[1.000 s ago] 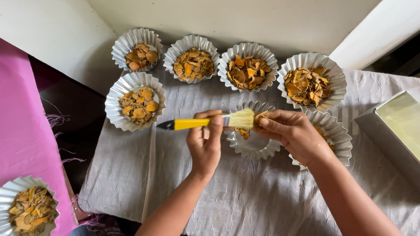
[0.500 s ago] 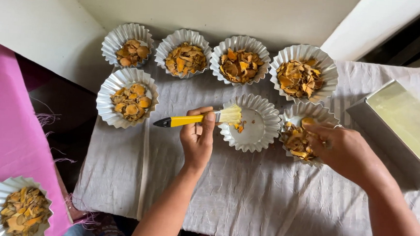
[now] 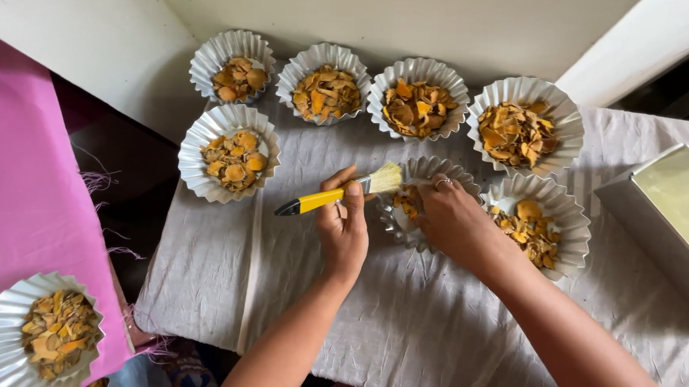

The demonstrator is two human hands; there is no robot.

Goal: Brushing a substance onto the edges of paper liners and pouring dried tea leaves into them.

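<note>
The left hand (image 3: 344,232) fingers pinch the yellow-handled brush (image 3: 337,191), bristles pointing right over the tilted foil cup (image 3: 417,210) that the right hand (image 3: 456,224) grips.

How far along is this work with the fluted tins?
Done, apparently: six tins on the grey cloth hold orange-yellow chips, e.g. the back row, plus one on the pink surface. In hand: the left hand holds a yellow-handled brush at the middle tin, which the right hand steadies. Left: that tin holds only a few chips.
</note>
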